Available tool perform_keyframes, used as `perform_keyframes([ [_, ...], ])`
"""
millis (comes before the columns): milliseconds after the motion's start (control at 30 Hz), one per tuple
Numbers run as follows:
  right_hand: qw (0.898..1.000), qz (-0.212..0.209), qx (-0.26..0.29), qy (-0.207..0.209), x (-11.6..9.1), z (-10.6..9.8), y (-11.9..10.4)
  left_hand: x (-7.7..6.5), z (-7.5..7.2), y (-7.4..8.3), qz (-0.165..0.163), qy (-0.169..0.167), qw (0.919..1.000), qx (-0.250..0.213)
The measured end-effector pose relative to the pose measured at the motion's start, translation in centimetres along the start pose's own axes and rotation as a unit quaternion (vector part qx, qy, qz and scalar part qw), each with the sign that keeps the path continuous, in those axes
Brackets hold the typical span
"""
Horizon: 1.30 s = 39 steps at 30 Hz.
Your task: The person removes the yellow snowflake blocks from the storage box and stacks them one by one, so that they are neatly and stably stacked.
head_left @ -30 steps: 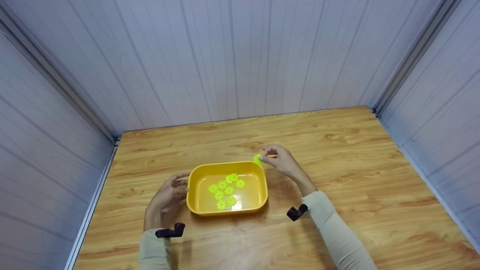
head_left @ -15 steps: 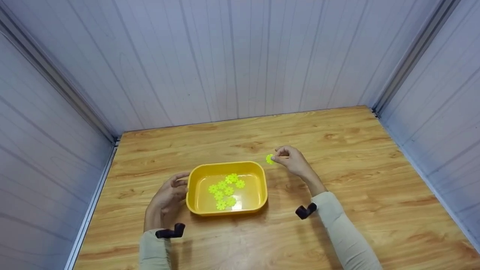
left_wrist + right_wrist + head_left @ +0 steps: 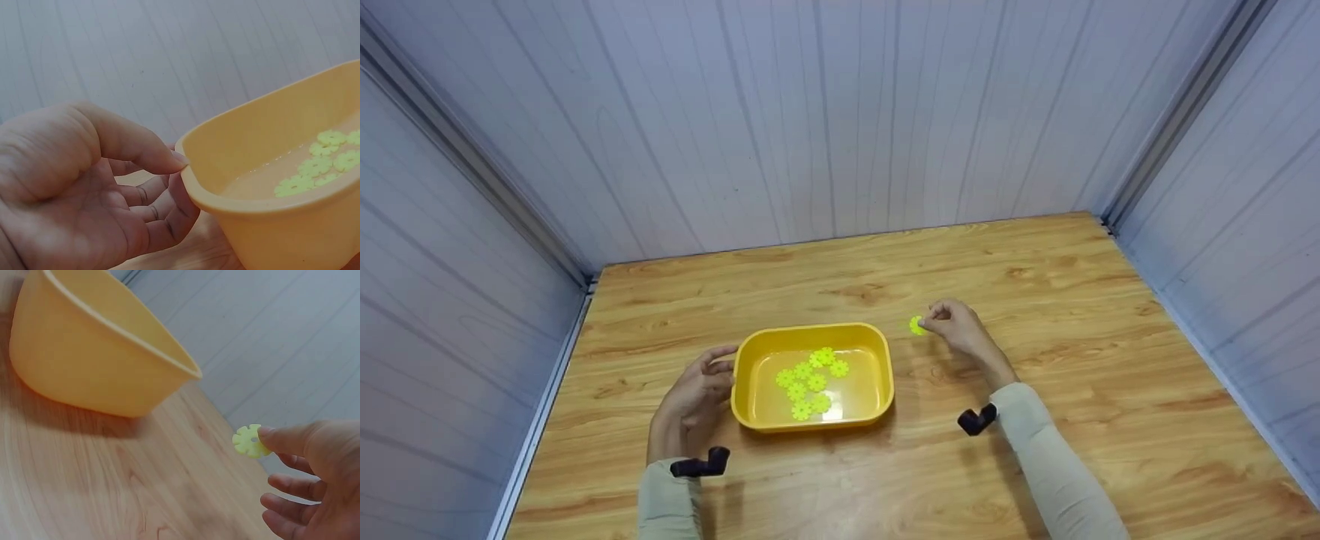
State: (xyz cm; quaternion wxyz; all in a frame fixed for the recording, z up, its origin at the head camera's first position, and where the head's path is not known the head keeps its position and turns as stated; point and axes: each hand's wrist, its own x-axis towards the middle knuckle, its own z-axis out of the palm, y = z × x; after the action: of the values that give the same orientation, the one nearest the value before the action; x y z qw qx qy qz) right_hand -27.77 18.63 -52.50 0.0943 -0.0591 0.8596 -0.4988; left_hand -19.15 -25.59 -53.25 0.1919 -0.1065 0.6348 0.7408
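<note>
A yellow plastic basin (image 3: pixel 814 429) stands on the wooden table, with several neon-yellow notched discs (image 3: pixel 817 382) lying on its floor. At its left end my left hand (image 3: pixel 694 394) holds the rim. The left wrist view shows the thumb tip on the rim edge and curled fingers (image 3: pixel 169 211) against the outside of the wall. To the right of the basin, my right hand (image 3: pixel 960 330) pinches one neon-yellow notched disc (image 3: pixel 247 441) between thumb and index finger. That disc has slots round its edge and a small centre hole. It is held apart from the basin, above the table.
The wood-grain table (image 3: pixel 1035 300) reaches back to a pale panelled wall (image 3: pixel 840 135). Side walls stand at left and right. A dark bracket is strapped at each wrist, over the light sleeves (image 3: pixel 1050 457).
My right hand has moved right with the pinched disc, from the basin's far right corner to a spot beside it, slightly lower in view. The left hand stays at the rim.
</note>
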Motion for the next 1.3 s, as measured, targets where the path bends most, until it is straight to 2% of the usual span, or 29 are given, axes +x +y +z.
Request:
perform_keyframes([
  [167,1.000,0.011,-0.018,0.004,-0.2,-0.2,0.9,0.0,-0.1,0.0,-0.001,-0.004,1.0000,-0.009],
  [367,0.997,0.014,-0.079,-0.018,-0.4,-0.8,1.6,0.0,-0.1,0.0,-0.007,-0.005,0.9998,-0.015],
  [600,0.988,0.017,-0.152,-0.032,-1.0,-1.1,1.9,0.0,-0.2,-0.1,0.005,-0.020,0.9997,-0.011],
  [700,0.983,0.014,-0.181,-0.024,-1.1,-1.1,2.1,0.1,-0.2,-0.1,0.012,-0.029,0.9995,-0.007],
  [900,0.971,0.013,-0.238,-0.001,-0.9,-0.9,2.4,0.0,-0.2,-0.2,0.013,-0.025,0.9996,-0.008],
  [1100,0.966,0.022,-0.257,0.014,-0.8,-0.8,2.5,-0.1,-0.1,-0.1,0.016,-0.038,0.9989,-0.020],
  [1300,0.962,0.029,-0.271,0.010,-0.9,-0.7,2.6,0.1,-0.1,-0.1,0.008,-0.032,0.9990,-0.028],
])
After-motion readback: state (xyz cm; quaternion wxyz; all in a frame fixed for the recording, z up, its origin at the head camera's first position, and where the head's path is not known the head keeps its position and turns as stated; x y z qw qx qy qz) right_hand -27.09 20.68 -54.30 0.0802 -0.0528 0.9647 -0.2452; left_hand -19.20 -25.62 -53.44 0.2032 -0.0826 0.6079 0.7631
